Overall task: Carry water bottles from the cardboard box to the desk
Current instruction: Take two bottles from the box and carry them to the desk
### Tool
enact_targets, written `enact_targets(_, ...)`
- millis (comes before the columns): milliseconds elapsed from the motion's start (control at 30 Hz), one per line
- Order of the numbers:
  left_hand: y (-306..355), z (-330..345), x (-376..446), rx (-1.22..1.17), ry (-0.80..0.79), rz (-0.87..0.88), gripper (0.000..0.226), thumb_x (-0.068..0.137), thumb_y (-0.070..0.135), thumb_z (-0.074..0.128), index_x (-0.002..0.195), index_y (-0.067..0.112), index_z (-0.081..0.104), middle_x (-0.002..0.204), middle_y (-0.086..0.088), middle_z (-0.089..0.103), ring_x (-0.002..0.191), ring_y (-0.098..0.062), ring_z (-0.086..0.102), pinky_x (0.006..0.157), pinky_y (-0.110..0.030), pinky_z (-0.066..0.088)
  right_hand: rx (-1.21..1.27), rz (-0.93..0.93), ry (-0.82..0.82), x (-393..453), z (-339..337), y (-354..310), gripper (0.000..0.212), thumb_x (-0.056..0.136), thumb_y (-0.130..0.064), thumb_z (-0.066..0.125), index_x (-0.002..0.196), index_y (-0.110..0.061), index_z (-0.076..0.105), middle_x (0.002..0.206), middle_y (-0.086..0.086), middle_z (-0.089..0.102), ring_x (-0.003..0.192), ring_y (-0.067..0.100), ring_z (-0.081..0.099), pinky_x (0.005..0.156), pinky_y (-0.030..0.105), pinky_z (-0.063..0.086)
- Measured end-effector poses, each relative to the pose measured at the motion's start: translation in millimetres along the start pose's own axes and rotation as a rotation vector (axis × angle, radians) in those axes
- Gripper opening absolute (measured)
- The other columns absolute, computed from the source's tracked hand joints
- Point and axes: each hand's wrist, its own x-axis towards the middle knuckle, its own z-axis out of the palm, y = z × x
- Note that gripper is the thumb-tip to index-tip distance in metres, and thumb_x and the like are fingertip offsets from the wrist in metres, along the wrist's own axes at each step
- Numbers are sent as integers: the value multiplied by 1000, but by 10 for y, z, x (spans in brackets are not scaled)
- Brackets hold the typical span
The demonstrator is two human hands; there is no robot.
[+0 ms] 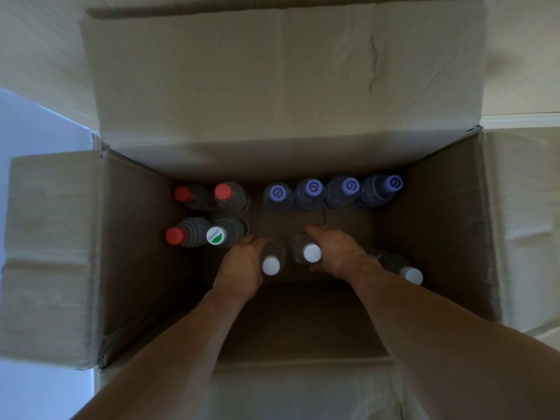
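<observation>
I look straight down into a deep open cardboard box (136,237). Both my arms reach inside. My left hand (242,262) is wrapped around a white-capped water bottle (270,266) near the box's middle. My right hand (336,250) grips a second white-capped bottle (312,253) right beside it. Both bottles stand upright. Whether they rest on the box floor is hidden by the hands.
Several purple-capped bottles (312,189) line the far wall. Red-capped bottles (223,191) and one green-and-white-capped bottle (216,235) stand at the left. Another white-capped bottle (410,274) stands by my right forearm. The box flaps (272,71) are folded outward. No desk is in view.
</observation>
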Motion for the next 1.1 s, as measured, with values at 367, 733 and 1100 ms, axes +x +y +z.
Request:
enact_targets(367, -59, 196, 204, 26, -75, 13, 61, 85, 8, 73, 142, 15, 51, 138, -8, 56, 124, -26, 57, 106, -36, 45, 79, -6, 17, 54, -49, 22, 74, 77, -23, 81, 140, -23, 42, 134, 9, 58, 121, 32, 57, 100, 40, 47)
enact_targets(733, 180, -514, -117, -484, 17, -111, 57, 67, 38, 89, 117, 28, 63, 111, 11, 69, 105, -10, 62, 87, -30, 51, 728, 104, 2, -413, -573, -74, 70, 61, -6, 86, 124, -26, 62, 117, -4, 68, 112, 16, 62, 104, 43, 49)
enact_targets(1100, 787, -1654, -482, -1147, -128, -163, 42, 81, 29, 73, 122, 27, 64, 116, 0, 73, 115, -25, 64, 103, -56, 44, 1350, 150, -3, -1089, -1512, -475, 42, 84, -4, 68, 122, -21, 64, 115, 4, 74, 115, 23, 65, 106, 43, 45)
